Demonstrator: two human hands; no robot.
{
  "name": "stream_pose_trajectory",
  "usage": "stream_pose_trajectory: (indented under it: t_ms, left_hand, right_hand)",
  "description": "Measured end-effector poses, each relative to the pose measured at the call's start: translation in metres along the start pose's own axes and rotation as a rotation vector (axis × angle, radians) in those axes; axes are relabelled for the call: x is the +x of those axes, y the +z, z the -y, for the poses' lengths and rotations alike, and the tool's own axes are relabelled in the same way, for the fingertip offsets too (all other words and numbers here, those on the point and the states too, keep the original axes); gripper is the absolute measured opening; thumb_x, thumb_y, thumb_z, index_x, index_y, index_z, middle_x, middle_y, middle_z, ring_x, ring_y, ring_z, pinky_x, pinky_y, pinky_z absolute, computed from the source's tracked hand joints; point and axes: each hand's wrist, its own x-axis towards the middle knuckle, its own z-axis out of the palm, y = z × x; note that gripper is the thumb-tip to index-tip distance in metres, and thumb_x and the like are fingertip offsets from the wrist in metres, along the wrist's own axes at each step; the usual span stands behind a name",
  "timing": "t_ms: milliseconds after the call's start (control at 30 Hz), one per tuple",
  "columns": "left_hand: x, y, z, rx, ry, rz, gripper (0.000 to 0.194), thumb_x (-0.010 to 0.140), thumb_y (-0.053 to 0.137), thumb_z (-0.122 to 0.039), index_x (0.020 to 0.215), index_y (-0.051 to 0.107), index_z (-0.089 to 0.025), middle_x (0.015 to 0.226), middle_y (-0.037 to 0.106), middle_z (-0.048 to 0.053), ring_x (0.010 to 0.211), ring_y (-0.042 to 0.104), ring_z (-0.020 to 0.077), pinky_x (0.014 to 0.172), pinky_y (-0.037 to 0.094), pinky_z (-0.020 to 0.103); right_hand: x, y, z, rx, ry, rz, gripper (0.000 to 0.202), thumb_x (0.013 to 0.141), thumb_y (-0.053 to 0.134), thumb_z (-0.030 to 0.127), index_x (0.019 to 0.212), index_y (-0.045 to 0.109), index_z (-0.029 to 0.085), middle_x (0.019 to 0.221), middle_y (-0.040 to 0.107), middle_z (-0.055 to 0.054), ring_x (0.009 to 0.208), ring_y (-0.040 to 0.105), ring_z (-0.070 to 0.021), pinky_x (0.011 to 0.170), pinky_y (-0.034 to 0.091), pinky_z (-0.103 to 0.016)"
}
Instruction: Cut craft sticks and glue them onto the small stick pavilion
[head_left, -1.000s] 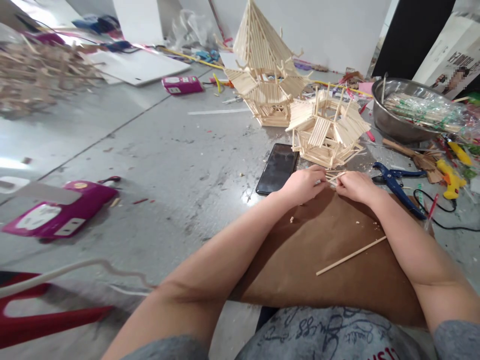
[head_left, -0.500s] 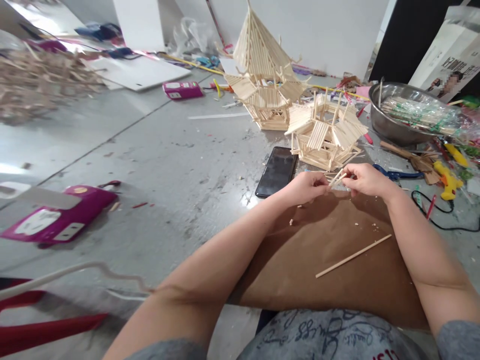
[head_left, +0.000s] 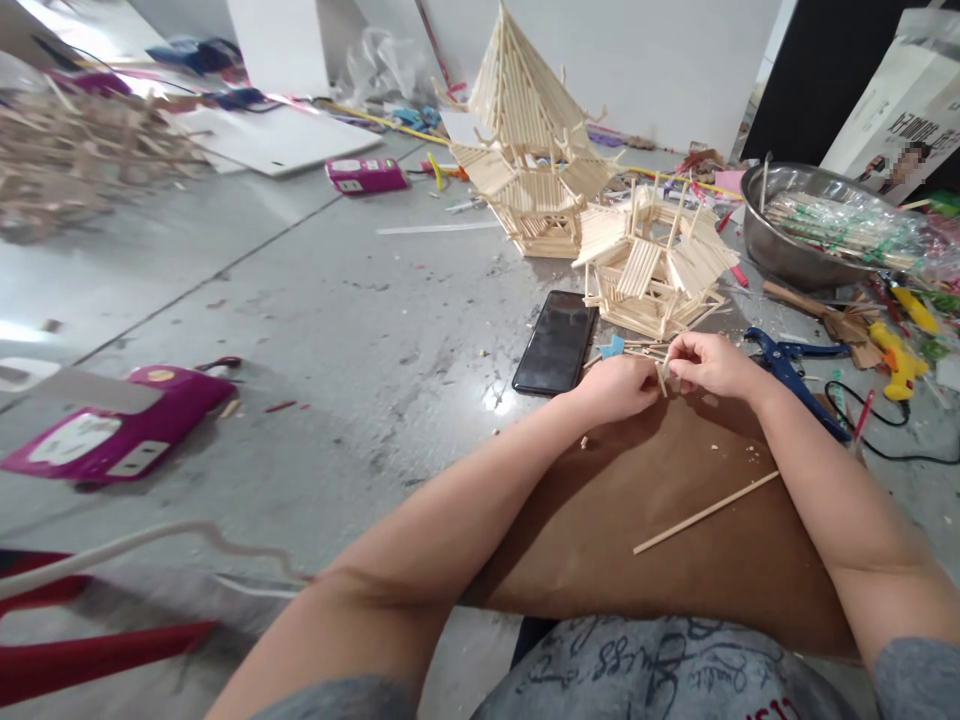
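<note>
Short wooden sticks (head_left: 663, 378) are pinched between my two hands, over the far edge of a brown sheet (head_left: 600, 540). The fingers of my left hand (head_left: 624, 386) close on them from the left, those of my right hand (head_left: 701, 364) from the right. One long stick (head_left: 705, 512) lies on the sheet. Just beyond my hands stands an open-topped stick model (head_left: 652, 265); behind it to the left rises a taller stick tower (head_left: 532, 140) with a pointed roof. A black phone (head_left: 555, 343) lies left of the smaller model.
A metal bowl (head_left: 795, 240) of bagged sticks stands at the right, near a yellow glue gun (head_left: 896, 362) and blue cutters (head_left: 795, 375). Purple power strips (head_left: 127, 420) lie left. A blurred stick pile (head_left: 67, 160) is far left.
My hands have shifted slightly left and the sticks between them now point more steeply. A small blue piece and more of the blue cutters show beside my hands.
</note>
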Motion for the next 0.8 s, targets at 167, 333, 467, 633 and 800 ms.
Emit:
stream_pose_trajectory:
  t_ms: [167, 333, 467, 633, 800]
  left_hand:
    - [-0.002, 0.0, -0.002, 0.027, -0.001, -0.004, 0.025, 0.075, 0.039, -0.029, 0.081, 0.061, -0.017, 0.083, 0.065, 0.006, 0.073, 0.06, 0.0184, 0.061, 0.042, 0.026]
    - [-0.003, -0.005, -0.003, 0.024, 0.003, 0.034, 0.026, 0.074, 0.039, -0.028, 0.083, 0.061, -0.017, 0.087, 0.065, 0.007, 0.077, 0.06, 0.019, 0.062, 0.042, 0.026]
    - [-0.004, -0.009, -0.005, -0.029, -0.004, 0.056, 0.026, 0.074, 0.043, -0.032, 0.083, 0.061, -0.017, 0.084, 0.066, 0.007, 0.073, 0.06, 0.0179, 0.06, 0.041, 0.024]
    - [-0.002, -0.007, -0.004, -0.141, -0.013, 0.024, 0.032, 0.08, 0.039, -0.037, 0.077, 0.063, -0.016, 0.075, 0.066, 0.006, 0.065, 0.057, 0.0149, 0.057, 0.037, 0.023]
    - [0.0, -0.011, -0.001, -0.372, -0.057, -0.025, 0.025, 0.077, 0.045, -0.03, 0.066, 0.06, -0.013, 0.059, 0.06, 0.002, 0.053, 0.05, 0.0097, 0.051, 0.034, 0.02]
  right_hand:
    - [0.0, 0.003, 0.001, -0.012, 0.004, 0.024, 0.01, 0.073, 0.049, 0.026, 0.077, 0.052, 0.018, 0.06, 0.055, 0.003, 0.05, 0.053, -0.0094, 0.05, 0.044, -0.023]
    - [0.0, 0.007, 0.005, 0.042, 0.007, 0.044, 0.012, 0.073, 0.05, 0.029, 0.077, 0.051, 0.017, 0.062, 0.054, 0.003, 0.049, 0.052, -0.0088, 0.049, 0.044, -0.023]
    - [-0.001, 0.008, 0.006, 0.065, 0.008, 0.041, 0.012, 0.073, 0.051, 0.029, 0.077, 0.051, 0.017, 0.062, 0.054, 0.002, 0.05, 0.052, -0.0092, 0.05, 0.044, -0.024]
    - [-0.001, 0.007, 0.007, 0.082, 0.025, 0.056, 0.014, 0.073, 0.052, 0.03, 0.077, 0.052, 0.017, 0.065, 0.055, 0.002, 0.05, 0.053, -0.0084, 0.05, 0.044, -0.023]
    - [-0.001, 0.003, 0.004, 0.076, 0.001, 0.031, 0.023, 0.071, 0.057, 0.037, 0.081, 0.054, 0.016, 0.069, 0.057, 0.001, 0.05, 0.053, -0.0078, 0.049, 0.042, -0.022]
